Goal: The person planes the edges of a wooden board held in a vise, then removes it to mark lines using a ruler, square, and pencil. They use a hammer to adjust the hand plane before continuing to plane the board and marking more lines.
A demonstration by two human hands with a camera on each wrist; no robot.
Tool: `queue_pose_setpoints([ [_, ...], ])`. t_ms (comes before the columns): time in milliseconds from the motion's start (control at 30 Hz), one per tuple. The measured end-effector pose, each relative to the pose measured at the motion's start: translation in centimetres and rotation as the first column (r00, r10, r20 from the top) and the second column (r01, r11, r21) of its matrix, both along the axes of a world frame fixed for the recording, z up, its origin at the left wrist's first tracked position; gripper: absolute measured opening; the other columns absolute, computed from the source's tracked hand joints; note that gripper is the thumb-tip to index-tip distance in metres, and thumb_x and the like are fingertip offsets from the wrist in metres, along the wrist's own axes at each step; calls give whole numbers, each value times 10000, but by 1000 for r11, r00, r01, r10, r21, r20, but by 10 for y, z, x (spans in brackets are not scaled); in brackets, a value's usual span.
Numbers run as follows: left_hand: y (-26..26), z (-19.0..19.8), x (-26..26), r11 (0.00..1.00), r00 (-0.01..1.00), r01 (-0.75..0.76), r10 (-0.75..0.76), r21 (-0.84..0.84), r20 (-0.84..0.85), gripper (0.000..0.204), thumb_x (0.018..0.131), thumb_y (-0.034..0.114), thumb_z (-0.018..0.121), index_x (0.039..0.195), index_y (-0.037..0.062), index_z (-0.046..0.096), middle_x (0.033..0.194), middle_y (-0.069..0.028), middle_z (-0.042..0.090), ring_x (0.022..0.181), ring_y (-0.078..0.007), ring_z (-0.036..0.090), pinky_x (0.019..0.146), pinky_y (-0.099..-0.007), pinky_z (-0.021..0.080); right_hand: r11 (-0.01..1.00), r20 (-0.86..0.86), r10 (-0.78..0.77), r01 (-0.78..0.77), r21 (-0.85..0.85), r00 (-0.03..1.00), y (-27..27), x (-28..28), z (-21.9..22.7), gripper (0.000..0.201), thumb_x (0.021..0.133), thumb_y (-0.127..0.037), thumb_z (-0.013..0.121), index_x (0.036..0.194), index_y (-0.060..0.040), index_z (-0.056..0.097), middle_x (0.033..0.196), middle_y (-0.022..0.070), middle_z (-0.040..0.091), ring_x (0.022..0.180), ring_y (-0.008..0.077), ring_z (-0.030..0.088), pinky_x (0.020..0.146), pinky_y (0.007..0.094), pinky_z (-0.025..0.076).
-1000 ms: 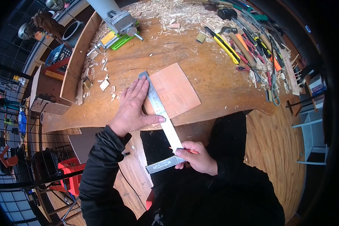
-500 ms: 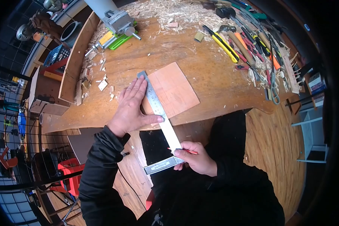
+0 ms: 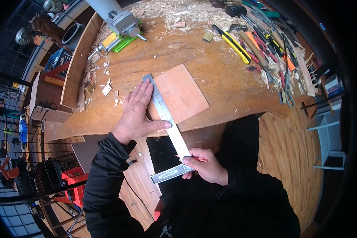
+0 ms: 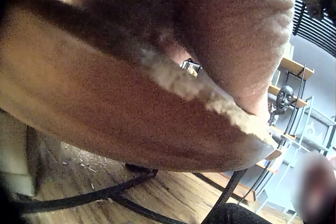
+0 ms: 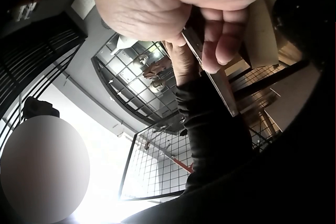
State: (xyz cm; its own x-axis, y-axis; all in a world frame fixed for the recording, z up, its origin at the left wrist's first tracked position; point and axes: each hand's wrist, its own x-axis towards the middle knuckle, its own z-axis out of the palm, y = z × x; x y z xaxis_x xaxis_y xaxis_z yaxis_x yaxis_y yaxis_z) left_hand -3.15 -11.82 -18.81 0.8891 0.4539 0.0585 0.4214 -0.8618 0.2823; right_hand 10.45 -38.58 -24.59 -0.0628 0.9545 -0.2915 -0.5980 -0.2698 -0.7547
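Observation:
A try square lies slantwise across the near left part of a thin square wooden board (image 3: pixel 182 93) on the workbench. My left hand (image 3: pixel 134 115) presses the square's steel blade (image 3: pixel 178 141), fingers straight along its left edge and thumb across it. Below the bench edge, my right hand (image 3: pixel 208 166) grips the square at the corner where the blade meets the stock (image 3: pixel 166 174). A red pencil (image 3: pixel 202 160) is tucked in that same hand. In the right wrist view, curled fingers (image 5: pixel 226 40) hold the stock's edge. The left wrist view shows mostly palm (image 4: pixel 231 29) above the bench edge.
Wood shavings (image 3: pixel 162 12) cover the back of the workbench (image 3: pixel 234 99). A metal vise (image 3: pixel 125 23) stands at the back left. On the right lie a yellow utility knife (image 3: pixel 236 47), scissors (image 3: pixel 288 95) and several other tools. Small wood chips (image 3: pixel 106 89) lie left of the board.
Both hands keep their hold on the square, and the board stays under the blade. The whole bench scene shifts slightly left and up in the head view.

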Motion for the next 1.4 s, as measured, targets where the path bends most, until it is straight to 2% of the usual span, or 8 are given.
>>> queue_pose_setpoints([
  [767, -1, -1, -1, 999, 1000, 6, -7, 42, 19, 1396, 637, 792, 847, 1616, -60, 333, 1692, -295, 306, 1598, -443, 248, 1277, -540, 182, 1000, -11, -5, 5, 6, 1000, 0, 0, -3, 214, 1099, -182, 614, 1085, 29, 647, 910, 113, 731, 739, 155, 745, 617, 256, 580],
  [1400, -1, -1, 0, 1000, 1000, -3, 2, 28, 22, 1387, 630, 778, 861, 1612, -57, 346, 1692, -295, 306, 1601, -441, 245, 1278, -559, 174, 1000, 8, 9, -9, -3, 1000, 0, 1, -5, 232, 1102, -195, 612, 1090, 33, 650, 916, 113, 732, 743, 152, 742, 621, 258, 578],
])
